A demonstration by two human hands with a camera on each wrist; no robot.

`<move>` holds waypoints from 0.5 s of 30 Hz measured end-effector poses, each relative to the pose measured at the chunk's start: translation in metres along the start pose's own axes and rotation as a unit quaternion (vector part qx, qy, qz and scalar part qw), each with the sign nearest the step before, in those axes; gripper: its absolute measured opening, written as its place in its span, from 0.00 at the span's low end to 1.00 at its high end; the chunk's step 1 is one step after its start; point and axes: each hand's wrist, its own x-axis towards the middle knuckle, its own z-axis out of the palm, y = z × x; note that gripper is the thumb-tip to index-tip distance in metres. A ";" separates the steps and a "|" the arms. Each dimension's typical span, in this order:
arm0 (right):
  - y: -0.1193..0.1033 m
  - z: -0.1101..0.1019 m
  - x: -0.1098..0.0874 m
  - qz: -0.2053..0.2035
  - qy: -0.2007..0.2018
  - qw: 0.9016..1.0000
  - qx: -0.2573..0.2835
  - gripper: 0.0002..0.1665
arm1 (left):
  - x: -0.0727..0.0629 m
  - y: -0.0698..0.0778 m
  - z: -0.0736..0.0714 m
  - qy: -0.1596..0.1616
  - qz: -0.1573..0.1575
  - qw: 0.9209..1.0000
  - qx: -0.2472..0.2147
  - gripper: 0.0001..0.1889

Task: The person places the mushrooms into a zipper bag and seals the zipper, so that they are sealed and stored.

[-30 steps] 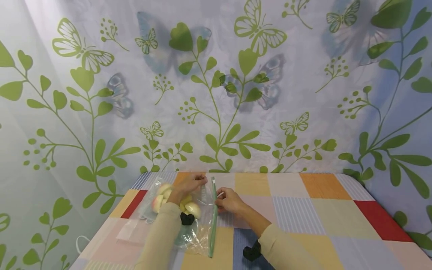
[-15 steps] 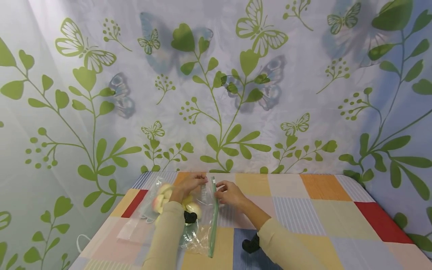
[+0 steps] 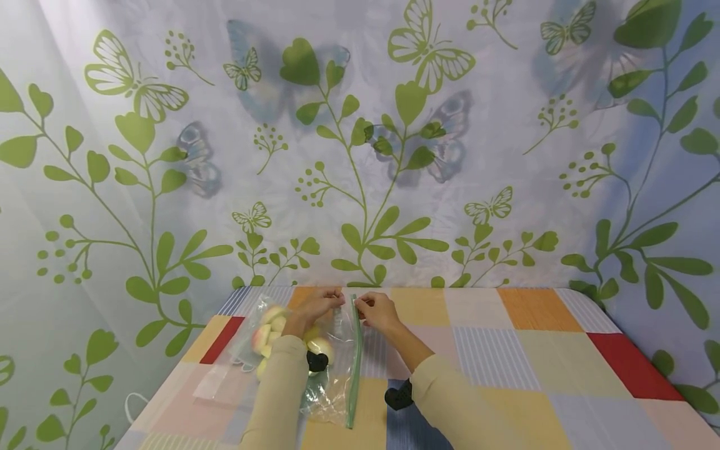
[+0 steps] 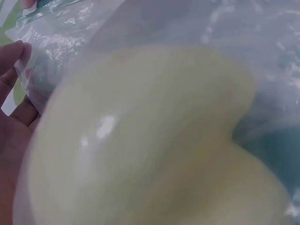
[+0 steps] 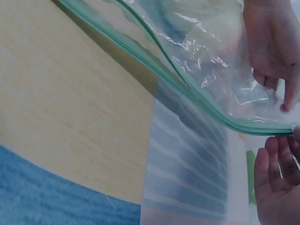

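A clear zip bag [image 3: 332,400] lies on the table with its green zip strip [image 3: 355,375] to the right. Inside it are several smooth pale yellow pieces [image 3: 274,322], some tinged pink; one fills most of the left wrist view [image 4: 140,131]. My left hand [image 3: 315,306] reaches over the bag and pinches its clear film near the far corner. At the far end of the strip, my right hand [image 3: 381,311] pinches the zip between thumb and finger, other fingers spread [image 5: 276,178]. Nearer me, the two green zip edges stand apart in the right wrist view.
A patchwork cloth [image 3: 551,362] covers the table. Behind it hangs a curtain [image 3: 506,94] printed with leaves and butterflies. Black heart-shaped pieces sit at the left wrist [image 3: 317,361] and right wrist [image 3: 399,395]. A white cord [image 3: 130,406] loops at the table's left edge.
My right hand has moved away from me along the green strip to its far end, closer to the left hand. The left hand keeps its place on the bag.
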 end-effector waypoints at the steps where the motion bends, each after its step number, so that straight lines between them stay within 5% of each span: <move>1: 0.000 0.000 0.000 -0.001 0.003 1.000 -0.006 0.13 | 0.000 0.000 0.000 -0.001 0.002 1.000 0.003 0.09; 15: -0.002 0.001 -0.005 0.013 -0.038 0.999 -0.011 0.13 | -0.003 0.001 0.005 0.020 -0.012 1.000 0.002 0.08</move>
